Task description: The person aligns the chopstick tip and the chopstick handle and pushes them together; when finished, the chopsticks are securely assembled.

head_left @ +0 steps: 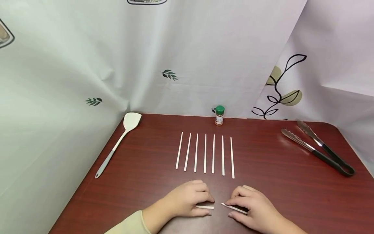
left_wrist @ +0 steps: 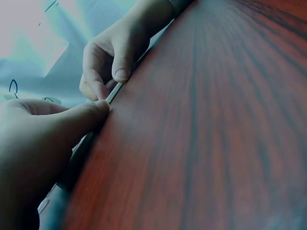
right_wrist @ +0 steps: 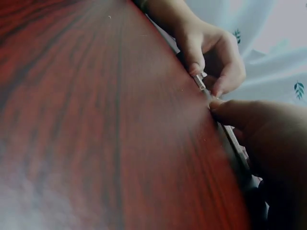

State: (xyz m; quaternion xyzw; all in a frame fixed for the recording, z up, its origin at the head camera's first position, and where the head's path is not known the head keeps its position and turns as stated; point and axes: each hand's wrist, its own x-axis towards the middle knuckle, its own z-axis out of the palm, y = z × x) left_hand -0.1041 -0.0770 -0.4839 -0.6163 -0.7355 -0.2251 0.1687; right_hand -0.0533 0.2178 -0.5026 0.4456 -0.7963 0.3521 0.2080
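My left hand (head_left: 193, 199) rests low over the front of the table and holds a short-showing length of white chopstick (head_left: 208, 207) between thumb and fingers. Facing it, my right hand (head_left: 253, 208) pinches another white chopstick (head_left: 238, 209), whose tip points left. A small gap separates the two ends in the head view; the palms hide the rest of both sticks. Beyond the hands, several white chopsticks (head_left: 205, 154) lie side by side in a row, roughly upright in the view. In the right wrist view, a chopstick end (right_wrist: 200, 84) pokes out beside the left thumb.
A white spatula (head_left: 131, 121) with a grey handle lies along the table's left edge. Metal tongs (head_left: 318, 143) with black handles lie at the right. A green-capped spice jar (head_left: 219, 115) stands at the back, before a patterned white curtain (head_left: 204, 58).
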